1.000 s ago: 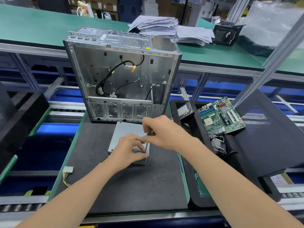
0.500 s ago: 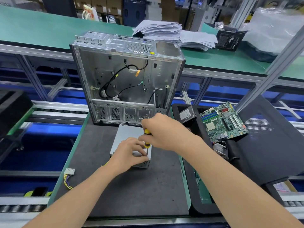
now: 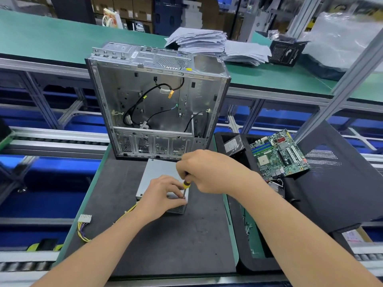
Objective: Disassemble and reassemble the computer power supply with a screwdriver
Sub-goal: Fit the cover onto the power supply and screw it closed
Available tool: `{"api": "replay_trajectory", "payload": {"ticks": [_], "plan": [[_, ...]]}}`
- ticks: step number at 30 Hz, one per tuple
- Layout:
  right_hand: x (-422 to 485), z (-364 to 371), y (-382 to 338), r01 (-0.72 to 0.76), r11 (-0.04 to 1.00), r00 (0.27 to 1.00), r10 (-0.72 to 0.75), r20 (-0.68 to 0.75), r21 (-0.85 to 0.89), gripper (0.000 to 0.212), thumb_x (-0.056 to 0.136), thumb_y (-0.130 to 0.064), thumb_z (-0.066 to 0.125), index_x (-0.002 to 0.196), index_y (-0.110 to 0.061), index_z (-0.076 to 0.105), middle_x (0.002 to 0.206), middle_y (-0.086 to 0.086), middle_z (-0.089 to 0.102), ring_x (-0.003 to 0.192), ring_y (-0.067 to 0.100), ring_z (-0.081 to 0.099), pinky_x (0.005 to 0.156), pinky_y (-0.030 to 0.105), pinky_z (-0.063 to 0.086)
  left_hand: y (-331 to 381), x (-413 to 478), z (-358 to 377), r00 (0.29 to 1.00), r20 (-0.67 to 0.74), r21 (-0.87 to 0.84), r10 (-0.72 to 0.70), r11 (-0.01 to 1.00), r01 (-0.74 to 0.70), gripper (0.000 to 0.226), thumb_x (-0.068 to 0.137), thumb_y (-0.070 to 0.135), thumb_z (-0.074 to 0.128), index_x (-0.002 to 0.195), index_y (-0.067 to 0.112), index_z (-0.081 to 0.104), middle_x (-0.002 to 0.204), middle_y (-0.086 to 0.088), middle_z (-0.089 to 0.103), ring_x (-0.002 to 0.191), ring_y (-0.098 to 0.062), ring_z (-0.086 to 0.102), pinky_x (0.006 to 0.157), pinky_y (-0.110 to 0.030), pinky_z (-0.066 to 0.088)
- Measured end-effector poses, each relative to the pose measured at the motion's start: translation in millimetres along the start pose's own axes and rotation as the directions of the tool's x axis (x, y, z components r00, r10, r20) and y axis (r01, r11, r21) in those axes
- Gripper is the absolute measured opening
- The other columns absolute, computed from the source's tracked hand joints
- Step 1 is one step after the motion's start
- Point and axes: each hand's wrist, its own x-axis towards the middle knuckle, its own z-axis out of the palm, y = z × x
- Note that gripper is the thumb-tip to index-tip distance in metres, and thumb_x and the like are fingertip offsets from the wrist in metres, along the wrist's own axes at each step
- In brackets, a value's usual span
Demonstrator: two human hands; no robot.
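Power supply, boxy grey sheet metal, gripped by left hand; right hand clutches slim yellow-banded screwdriver upright.

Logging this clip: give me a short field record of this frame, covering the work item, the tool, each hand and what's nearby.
Work item: power supply, flat on the black mat in front of the computer case
Tool: screwdriver, near upright, tip at the power supply's near right corner
Right hand: grips the screwdriver handle from above
Left hand: holds that corner, fingertips beside the shaft
Case state: open, only cables inside
Nearby: motherboard at right; white connector at the mat's left edge
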Motion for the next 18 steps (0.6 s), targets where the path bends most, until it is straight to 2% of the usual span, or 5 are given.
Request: {"api": "replay_trajectory", "payload": {"ticks": [6,10,14,17,18], "plan": [[13,18,-8,-0.313,0.945,0.926,0.326,-0.191,0.094,0.062,0.098,-0.071,0.047,0.076,-0.013,0.054,0.062,0.000,0.046,0.063,0.028,0.051,0.057,0.033,0.034,-2,0,1,1.000,-0.014,-0.017,-0.002,1.000,0.002,0.015,0.070,0.022,0.096,0.072,0.019,0.082,0.096,0.015,0.074,0.102,-0.004,0.063,0.088,-0.027,0.051],[22,28,-13,-0.517,0.851,0.804,0.520,-0.288,0.092,0.079,0.096,-0.081,0.024,0.057,-0.015,0.046,0.054,0.000,0.049,0.050,0.022,0.048,0.050,0.031,0.030,-2,0,0,0.998,0.013,-0.040,-0.060,0.997,0.060,0.014,0.072,0.026,0.095,0.074,0.020,0.083,0.101,0.015,0.074,0.107,-0.002,0.061,0.092,-0.025,0.051],[14,23,-7,-0.284,0.957,0.912,0.290,-0.290,0.065,0.067,0.102,-0.071,0.035,0.072,-0.017,0.061,0.075,-0.003,0.057,0.062,0.022,0.055,0.058,0.033,0.036,-3,1,-1,0.999,0.019,-0.026,-0.030,0.999,0.031,0.013,0.073,0.026,0.094,0.075,0.020,0.083,0.100,0.016,0.073,0.105,0.000,0.060,0.090,-0.018,0.047],[1,9,3,0.052,0.997,0.992,-0.046,-0.115,0.055,0.010,0.101,-0.030,0.060,0.107,-0.025,0.066,0.111,-0.009,0.055,0.085,0.017,0.060,0.069,0.038,0.048,-4,1,-1,1.000,0.022,-0.007,-0.021,1.000,0.021,0.014,0.073,0.025,0.094,0.074,0.019,0.082,0.097,0.015,0.073,0.103,0.004,0.057,0.086,-0.009,0.040],[0,7,6,0.077,0.995,0.995,-0.072,-0.066,0.063,0.013,0.099,-0.018,0.060,0.109,-0.024,0.066,0.112,-0.008,0.055,0.090,0.018,0.060,0.072,0.042,0.051,-4,1,-1,1.000,0.022,0.002,-0.013,1.000,0.013,0.014,0.073,0.025,0.094,0.074,0.018,0.082,0.096,0.015,0.073,0.102,0.004,0.057,0.086,-0.009,0.040]]}}
